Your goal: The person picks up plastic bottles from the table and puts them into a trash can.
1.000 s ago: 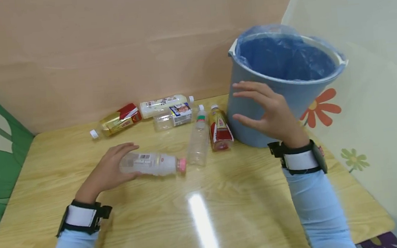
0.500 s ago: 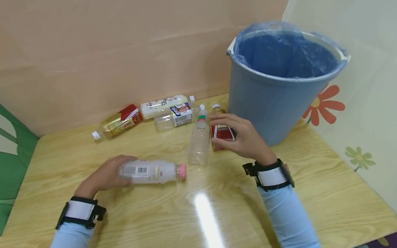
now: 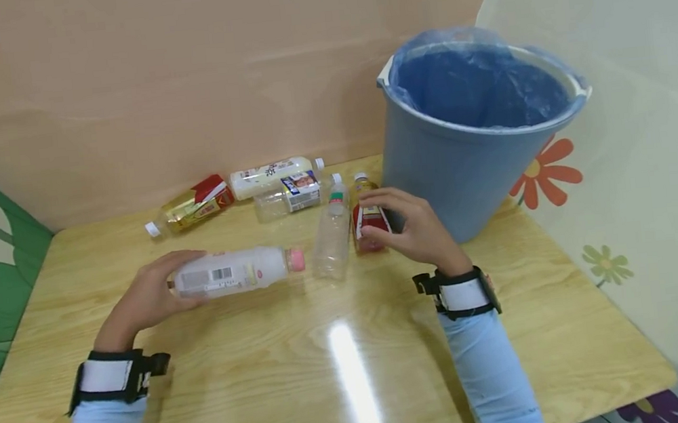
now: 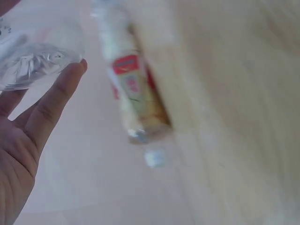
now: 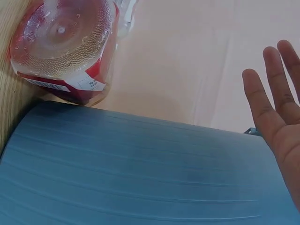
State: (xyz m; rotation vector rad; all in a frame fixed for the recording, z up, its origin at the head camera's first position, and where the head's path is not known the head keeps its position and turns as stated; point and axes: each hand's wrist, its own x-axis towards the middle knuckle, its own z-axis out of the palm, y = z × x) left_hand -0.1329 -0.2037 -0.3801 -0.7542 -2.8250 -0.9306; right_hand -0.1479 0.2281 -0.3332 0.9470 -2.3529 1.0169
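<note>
A translucent plastic bottle with a pink cap [image 3: 231, 272] lies sideways in my left hand [image 3: 149, 292], which grips it round its base end, the cap pointing right. In the left wrist view, my fingers [image 4: 51, 105] bear against the bottle's clear base [image 4: 35, 65]. My right hand [image 3: 417, 231] hovers above the table by a red-labelled bottle [image 3: 370, 225], partly covering it in the head view. The right wrist view shows these fingers [image 5: 255, 89] extended and apart from that bottle's base [image 5: 61, 47]; nothing is in the hand.
A blue bucket [image 3: 433, 175] lined with a thin bag stands at the back right. Along the back lie a clear green-ringed bottle [image 3: 332, 239], a clear labelled bottle [image 3: 273, 203], a whitish bottle [image 3: 262, 178] and a yellow, red-labelled bottle [image 3: 191, 208]. The wooden table [image 3: 257, 376] ends at the right.
My right hand has come down and left from in front of the bucket to the red-labelled bottle. The left hand has lifted the pink-capped bottle slightly and shifted left.
</note>
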